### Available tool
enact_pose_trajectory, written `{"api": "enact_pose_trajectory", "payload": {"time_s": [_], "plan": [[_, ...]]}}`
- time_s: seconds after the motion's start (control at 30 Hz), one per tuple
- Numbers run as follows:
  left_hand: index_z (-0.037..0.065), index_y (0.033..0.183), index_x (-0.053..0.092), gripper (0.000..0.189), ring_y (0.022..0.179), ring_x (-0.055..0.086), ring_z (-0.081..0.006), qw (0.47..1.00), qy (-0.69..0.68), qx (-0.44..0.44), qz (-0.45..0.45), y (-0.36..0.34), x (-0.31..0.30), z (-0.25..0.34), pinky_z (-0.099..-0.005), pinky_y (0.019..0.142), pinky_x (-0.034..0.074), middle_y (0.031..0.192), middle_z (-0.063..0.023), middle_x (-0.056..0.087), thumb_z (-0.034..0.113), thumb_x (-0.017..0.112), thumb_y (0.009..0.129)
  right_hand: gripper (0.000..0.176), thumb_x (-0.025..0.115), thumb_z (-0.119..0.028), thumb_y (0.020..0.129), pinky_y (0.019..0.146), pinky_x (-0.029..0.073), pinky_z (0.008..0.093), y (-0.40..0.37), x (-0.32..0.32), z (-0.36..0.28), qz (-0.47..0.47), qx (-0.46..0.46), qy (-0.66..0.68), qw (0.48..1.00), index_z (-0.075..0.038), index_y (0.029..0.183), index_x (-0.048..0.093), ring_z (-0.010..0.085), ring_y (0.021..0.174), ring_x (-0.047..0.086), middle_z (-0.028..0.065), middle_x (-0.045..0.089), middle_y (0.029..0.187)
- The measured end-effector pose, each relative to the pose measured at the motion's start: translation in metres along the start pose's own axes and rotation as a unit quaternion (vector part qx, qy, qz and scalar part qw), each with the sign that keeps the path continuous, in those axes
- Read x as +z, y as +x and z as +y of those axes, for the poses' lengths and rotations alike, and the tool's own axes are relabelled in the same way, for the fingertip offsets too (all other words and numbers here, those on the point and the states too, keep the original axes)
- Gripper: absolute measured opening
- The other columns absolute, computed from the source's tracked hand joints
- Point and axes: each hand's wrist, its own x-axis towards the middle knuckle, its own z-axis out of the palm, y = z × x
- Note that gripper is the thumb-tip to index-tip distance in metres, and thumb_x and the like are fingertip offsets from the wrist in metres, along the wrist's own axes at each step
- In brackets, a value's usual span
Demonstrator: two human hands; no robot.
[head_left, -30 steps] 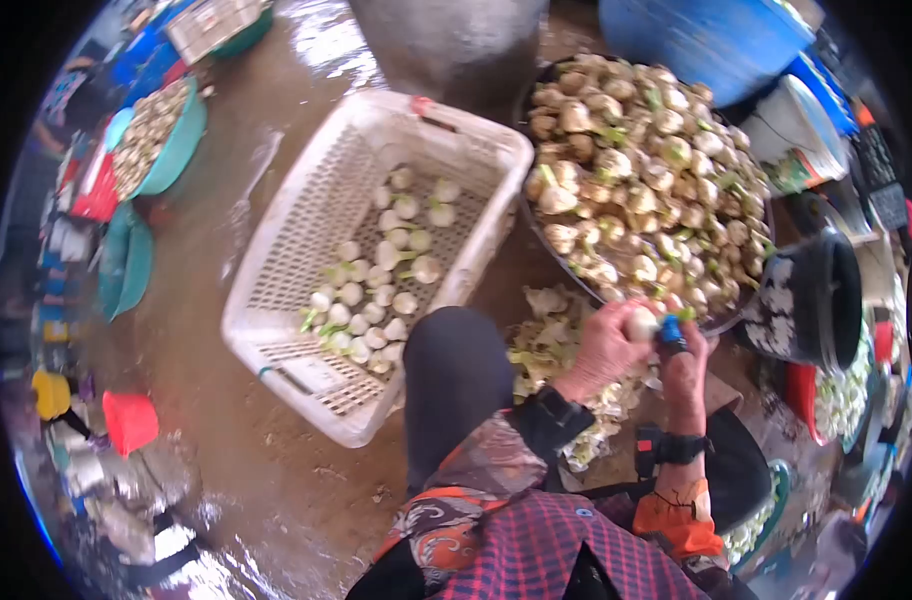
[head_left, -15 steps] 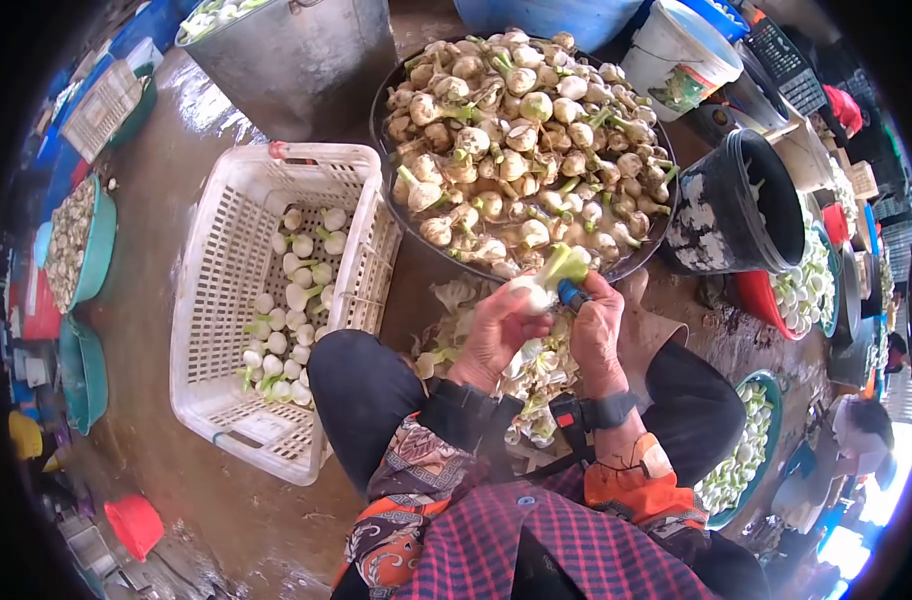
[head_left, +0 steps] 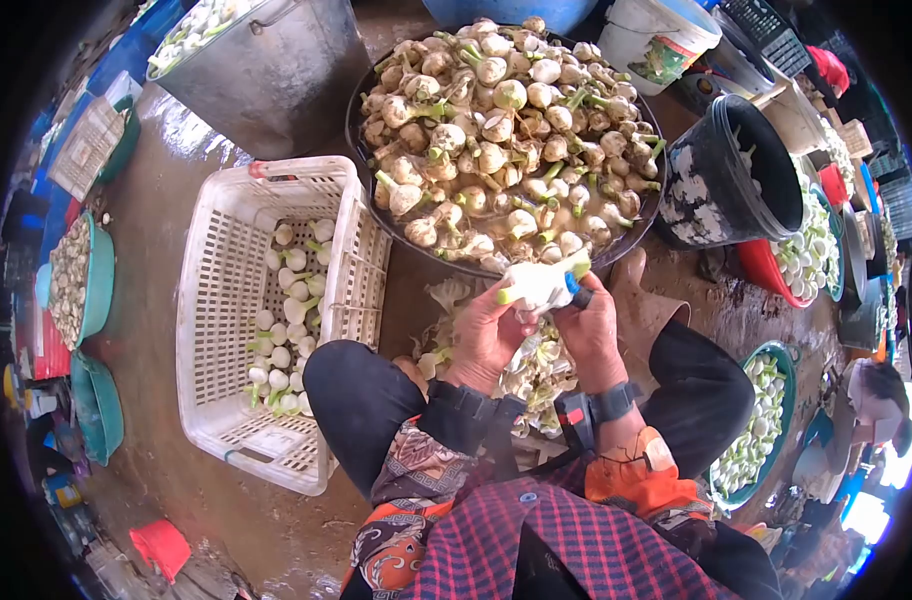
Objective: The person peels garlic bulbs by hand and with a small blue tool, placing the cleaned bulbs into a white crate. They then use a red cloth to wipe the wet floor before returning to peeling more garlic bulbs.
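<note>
My left hand (head_left: 488, 335) grips a white bulb with a green stalk (head_left: 538, 281), held just above my knees. My right hand (head_left: 588, 327) holds a small blue-handled knife (head_left: 574, 288) against that bulb. Right beyond my hands a wide dark basin (head_left: 361, 160) is heaped with several unpeeled bulbs (head_left: 506, 130). To my left a white slotted plastic crate (head_left: 216, 300) holds several peeled white bulbs (head_left: 291, 320). Peelings (head_left: 541, 370) lie piled on the ground under my hands.
A metal tub (head_left: 276, 70) stands at the back left and a black bucket (head_left: 726, 185) at the right. Teal bowls (head_left: 96, 285) sit far left; a green bowl of bulbs (head_left: 761, 440) is by my right knee. The floor is wet. Another person (head_left: 871, 405) crouches at the right.
My view has swung left and down, so the basin and crate sit more centred. In my hands the bulb has turned and lifted slightly, the knife still against it.
</note>
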Motion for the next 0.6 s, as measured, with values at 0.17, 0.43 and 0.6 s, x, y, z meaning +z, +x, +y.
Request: {"api": "enact_pose_trajectory", "payload": {"time_s": [0.17, 0.43, 0.6], "plan": [[-0.004, 0.119, 0.046, 0.050, 0.081, 0.062, -0.0309, 0.999, -0.003, 0.005, -0.054, -0.012, 0.014, 0.008, -0.0367, 0.063, 0.055, 0.101, -0.0177, 0.059, 0.028, 0.058, 0.083, 0.026, 0.041, -0.011, 0.088, 0.078, 0.049, 0.0367, 0.047, -0.058, -0.015, 0.131, 0.007, -0.101, 0.986, -0.001, 0.108, 0.055, 0.0254, 0.091, 0.058, 0.0112, 0.060, 0.100], [-0.002, 0.113, 0.050, 0.036, 0.084, 0.063, -0.0269, 0.994, 0.096, 0.004, 0.056, -0.004, 0.019, 0.002, -0.0345, 0.061, 0.057, 0.098, -0.0136, 0.061, 0.017, 0.058, 0.084, 0.039, 0.057, 0.005, 0.067, 0.073, 0.048, 0.0329, -0.019, 0.024, -0.057, -0.193, -0.246, -0.676, 0.667, -0.003, 0.104, 0.060, 0.0293, 0.087, 0.060, 0.0143, 0.062, 0.094], [-0.001, 0.109, 0.052, 0.031, 0.078, 0.064, -0.0214, 0.985, 0.146, 0.010, 0.093, -0.008, 0.028, 0.007, -0.0335, 0.061, 0.057, 0.093, -0.0096, 0.062, 0.017, 0.058, 0.084, 0.031, 0.058, 0.001, 0.064, 0.065, 0.048, 0.0381, -0.023, 0.036, -0.041, -0.243, -0.413, -0.752, 0.453, -0.002, 0.095, 0.055, 0.0295, 0.075, 0.058, 0.0095, 0.058, 0.079]]}}
